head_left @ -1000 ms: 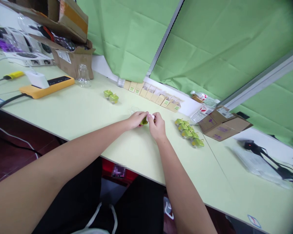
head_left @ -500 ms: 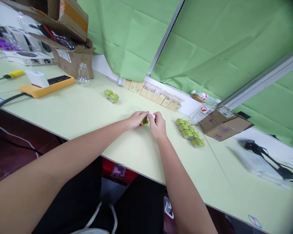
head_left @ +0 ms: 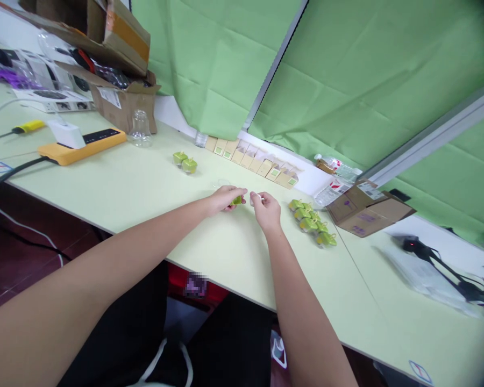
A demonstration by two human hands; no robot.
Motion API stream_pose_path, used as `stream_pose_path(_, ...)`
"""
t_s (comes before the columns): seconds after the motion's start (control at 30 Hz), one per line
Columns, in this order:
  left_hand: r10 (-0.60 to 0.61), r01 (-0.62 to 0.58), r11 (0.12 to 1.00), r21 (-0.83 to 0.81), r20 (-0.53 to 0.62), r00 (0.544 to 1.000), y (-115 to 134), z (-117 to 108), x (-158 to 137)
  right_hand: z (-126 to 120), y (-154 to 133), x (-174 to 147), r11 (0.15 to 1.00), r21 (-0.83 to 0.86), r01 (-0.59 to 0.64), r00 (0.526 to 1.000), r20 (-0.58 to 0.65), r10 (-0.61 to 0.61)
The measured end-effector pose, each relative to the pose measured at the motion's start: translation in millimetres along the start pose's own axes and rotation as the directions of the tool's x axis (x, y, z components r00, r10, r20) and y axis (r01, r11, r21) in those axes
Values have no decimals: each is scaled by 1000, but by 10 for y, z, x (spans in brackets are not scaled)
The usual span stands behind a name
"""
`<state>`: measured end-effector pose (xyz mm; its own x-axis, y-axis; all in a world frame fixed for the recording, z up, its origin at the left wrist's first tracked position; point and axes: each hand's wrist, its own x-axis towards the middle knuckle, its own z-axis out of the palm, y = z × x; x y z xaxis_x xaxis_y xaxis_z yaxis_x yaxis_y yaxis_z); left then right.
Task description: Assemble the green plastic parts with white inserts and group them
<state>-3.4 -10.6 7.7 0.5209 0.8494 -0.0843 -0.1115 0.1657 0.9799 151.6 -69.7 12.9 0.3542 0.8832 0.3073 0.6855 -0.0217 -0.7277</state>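
Over the middle of the table, my left hand [head_left: 226,199] is closed around a small green cup-like piece [head_left: 236,201], partly hidden by the fingers. Just to its right, my right hand [head_left: 266,209] pinches a small white piece [head_left: 255,199] whose kind I cannot make out. A narrow gap separates the two hands. Behind the left hand lies a clear plastic piece [head_left: 222,183]. Two green-topped little containers [head_left: 184,162] stand farther back on the left. Several more green-topped containers with loops [head_left: 311,221] sit in a cluster right of my right hand.
A row of small cardboard boxes [head_left: 252,160] lines the back edge. An orange power strip [head_left: 83,148], a clear plastic jar [head_left: 140,129] and a cardboard carton [head_left: 125,107] stand at left. Plastic bottles [head_left: 335,185], another carton [head_left: 369,208] and a black strapped device [head_left: 443,269] are at right.
My right hand has drawn away to the right with the white piece, opening a gap from the green piece in my left hand. The left hand has barely moved.
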Motion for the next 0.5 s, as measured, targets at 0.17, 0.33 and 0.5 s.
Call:
stream_pose_path(0.17, -38, 40, 997, 63, -33, 999, -25, -4, 20, -42, 81, 28, 919, -395, -10, 991, 121, 63)
stream_pose_path(0.33, -5, 4, 1000, 30, 23, 1000, -40, -12, 18, -29, 120, 33, 912, -411, 3, 989, 139, 59)
stream_pose_path(0.5, 9, -6, 999, -39, 70, 997, -5, -18, -10, -45, 98, 77, 997, -71, 27, 999, -20, -29)
